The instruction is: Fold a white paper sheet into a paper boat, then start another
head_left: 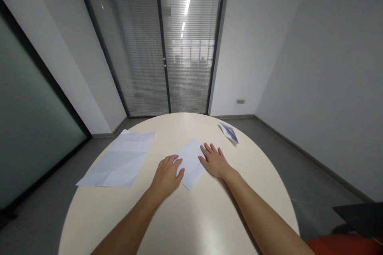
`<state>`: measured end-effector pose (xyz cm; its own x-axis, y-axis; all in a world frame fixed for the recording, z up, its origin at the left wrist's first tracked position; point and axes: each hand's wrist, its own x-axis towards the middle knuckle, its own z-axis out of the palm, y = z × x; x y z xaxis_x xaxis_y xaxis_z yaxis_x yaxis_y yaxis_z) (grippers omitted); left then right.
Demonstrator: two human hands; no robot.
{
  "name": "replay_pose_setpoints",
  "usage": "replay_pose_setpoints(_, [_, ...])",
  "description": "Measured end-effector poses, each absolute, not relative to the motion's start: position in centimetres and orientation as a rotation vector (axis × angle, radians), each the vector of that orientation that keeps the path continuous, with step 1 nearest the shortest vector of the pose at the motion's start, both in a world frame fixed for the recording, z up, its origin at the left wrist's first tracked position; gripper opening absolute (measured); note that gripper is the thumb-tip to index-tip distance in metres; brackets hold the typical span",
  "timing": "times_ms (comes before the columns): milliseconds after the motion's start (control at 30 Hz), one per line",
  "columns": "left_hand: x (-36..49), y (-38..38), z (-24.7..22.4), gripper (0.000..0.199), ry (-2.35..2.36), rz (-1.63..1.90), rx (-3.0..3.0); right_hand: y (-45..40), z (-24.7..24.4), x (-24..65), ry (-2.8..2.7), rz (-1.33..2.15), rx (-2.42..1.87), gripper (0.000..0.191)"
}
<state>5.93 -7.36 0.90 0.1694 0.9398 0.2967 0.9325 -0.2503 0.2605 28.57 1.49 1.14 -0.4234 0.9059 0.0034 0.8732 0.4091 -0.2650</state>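
A small white sheet of paper (191, 163) lies flat on the round table, turned so that one corner points toward me. My left hand (168, 172) rests at its left edge, fingers slightly curled and apart, with the fingertips on or just by the paper. On the right edge lies my right hand (214, 161), palm down with fingers spread, its fingertips touching the paper's upper right side. Neither hand grips anything.
A larger creased white sheet (122, 159) lies on the table's left side, reaching past its edge. A folded printed card (229, 133) sits at the far right of the round cream table (185, 123). Something red (344, 245) and a dark object (362, 217) show at lower right.
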Motion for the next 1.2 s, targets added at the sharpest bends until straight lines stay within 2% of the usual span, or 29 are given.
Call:
replay_pose_setpoints(133, [6.3,-7.7,2.0,0.030,1.864,0.593,2.445,1.2,2.1,28.3,-2.454,0.125,-1.520,0.043])
replay_pose_setpoints(233, [6.7,-7.9,2.5,0.026,1.827,0.578,2.473,1.1,2.7,27.9,-2.420,0.104,-1.382,0.034])
replay_pose_setpoints(433, [6.7,-7.8,2.1,0.032,1.772,0.574,2.534,0.6,2.1,27.6,-2.598,0.282,-0.989,0.042])
replay_pose_setpoints(567, [6.2,-7.7,1.8,0.038,1.707,0.509,2.581,0.5,1.5,27.9,-2.675,0.364,-0.984,0.052])
replay_pose_setpoints(700, [6.0,-7.8,1.9,0.041,1.671,0.517,2.586,1.0,1.5,28.1,-2.616,0.274,-1.065,0.044])
replay_pose_setpoints(867, [6.1,-8.1,2.4,0.038,1.572,0.523,2.599,1.5,1.6,28.1,-2.568,0.238,-0.932,0.033])
replay_pose_setpoints(1200, [5.7,-8.1,1.3,0.069,1.731,0.340,2.471,1.5,1.4,28.3,-2.600,0.317,-0.795,0.034])
